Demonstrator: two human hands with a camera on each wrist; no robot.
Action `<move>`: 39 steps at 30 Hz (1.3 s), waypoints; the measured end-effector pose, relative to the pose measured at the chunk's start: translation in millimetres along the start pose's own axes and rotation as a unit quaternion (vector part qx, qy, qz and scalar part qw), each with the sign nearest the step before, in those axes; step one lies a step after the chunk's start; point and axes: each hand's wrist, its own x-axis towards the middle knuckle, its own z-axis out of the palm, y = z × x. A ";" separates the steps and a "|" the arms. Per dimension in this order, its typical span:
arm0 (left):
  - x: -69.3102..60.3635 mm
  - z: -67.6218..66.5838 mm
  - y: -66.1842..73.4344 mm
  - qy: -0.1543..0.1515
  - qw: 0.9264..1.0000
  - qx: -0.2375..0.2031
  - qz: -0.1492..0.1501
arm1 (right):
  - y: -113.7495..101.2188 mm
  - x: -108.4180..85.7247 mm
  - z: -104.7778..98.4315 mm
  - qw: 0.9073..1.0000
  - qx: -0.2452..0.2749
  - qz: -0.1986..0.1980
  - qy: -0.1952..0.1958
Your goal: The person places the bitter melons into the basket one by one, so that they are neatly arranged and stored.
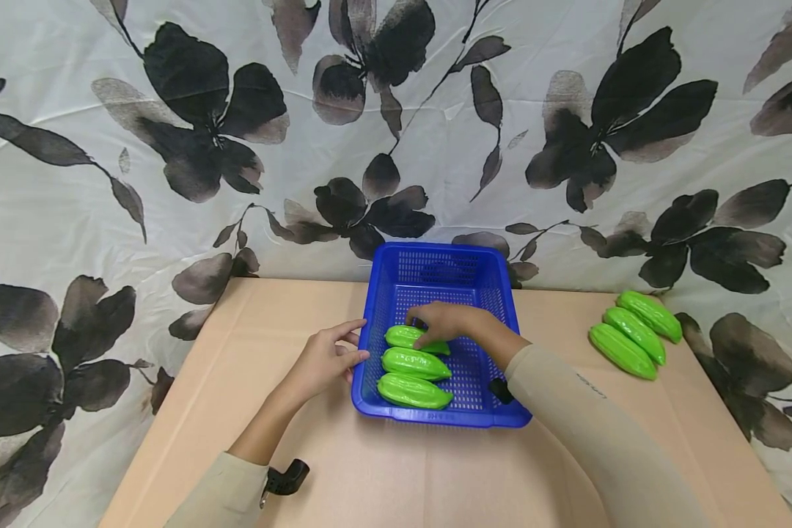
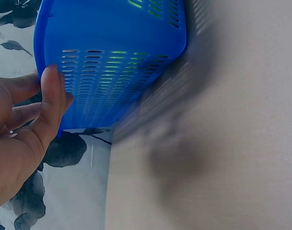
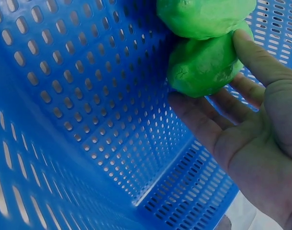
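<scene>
A blue plastic basket (image 1: 441,418) stands on the table with three glossy green, elongated, ridged fruits or vegetables inside, lined up along its left side. The right hand (image 1: 444,321) reaches into the basket and grips the farthest green piece (image 1: 402,337), thumb on one side and fingers on the other. In the right wrist view this green piece (image 3: 198,72) touches its neighbour (image 3: 206,17). At the basket's left rim, the left hand (image 1: 326,359) holds the edge. The left wrist view shows that hand's fingers (image 2: 51,96) against the basket's outer wall (image 2: 107,33).
Three more green pieces (image 1: 627,334) lie side by side at the table's right. A light wood-coloured table (image 1: 396,477) supports everything. Behind it hangs a white cloth (image 1: 462,147) with dark flowers, close to the basket's far end.
</scene>
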 end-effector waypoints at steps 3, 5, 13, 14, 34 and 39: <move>0.2 1.0 1.2 0.002 1.000 0.000 -0.002 | 1.9 -0.4 -0.5 1.000 0.000 -0.002 -0.001; 0.5 1.6 1.3 0.002 1.000 -0.001 -0.002 | 2.9 -0.9 -1.4 1.000 0.000 -0.005 -0.002; 2.9 3.1 1.6 0.004 1.000 -0.001 -0.003 | 6.3 -10.5 -13.4 0.999 0.042 0.007 0.004; 3.3 3.2 1.8 0.004 1.000 -0.001 -0.004 | 7.2 -12.2 -15.7 0.999 0.043 0.006 0.008; 3.0 4.0 2.7 0.006 1.000 0.011 -0.003 | 2.3 -99.0 -74.0 0.983 0.099 -0.028 0.154; 2.8 5.6 1.2 0.004 1.000 0.011 0.001 | 15.3 -130.5 -79.9 0.973 0.127 -0.022 0.194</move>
